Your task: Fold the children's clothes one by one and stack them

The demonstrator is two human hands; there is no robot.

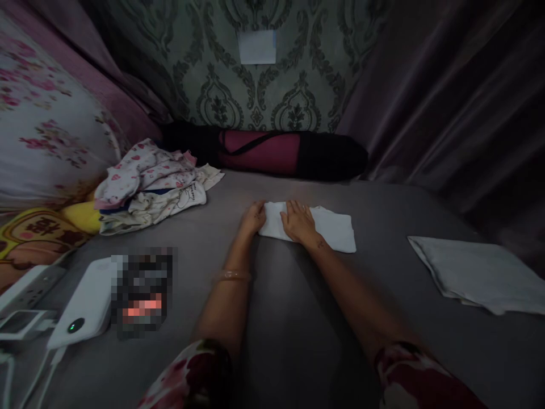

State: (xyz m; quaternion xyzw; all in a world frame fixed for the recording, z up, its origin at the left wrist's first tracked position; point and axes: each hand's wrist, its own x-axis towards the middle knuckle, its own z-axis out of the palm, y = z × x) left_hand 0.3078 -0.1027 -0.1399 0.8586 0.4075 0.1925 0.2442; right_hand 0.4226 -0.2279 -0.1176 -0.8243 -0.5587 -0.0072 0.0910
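Note:
A white folded cloth lies flat on the grey sheet, in the middle of the view. My right hand rests palm down on top of it, left of its centre, with fingers spread. At the cloth's left end is my left hand, its fingers closed together at the edge; whether they pinch the fabric is too small to tell. A bracelet circles my left wrist.
Crumpled printed clothes are heaped at the left. A black and pink long bag lies along the back wall. Another folded pale cloth sits at the right. A white power bank with cables and a power strip are at the near left.

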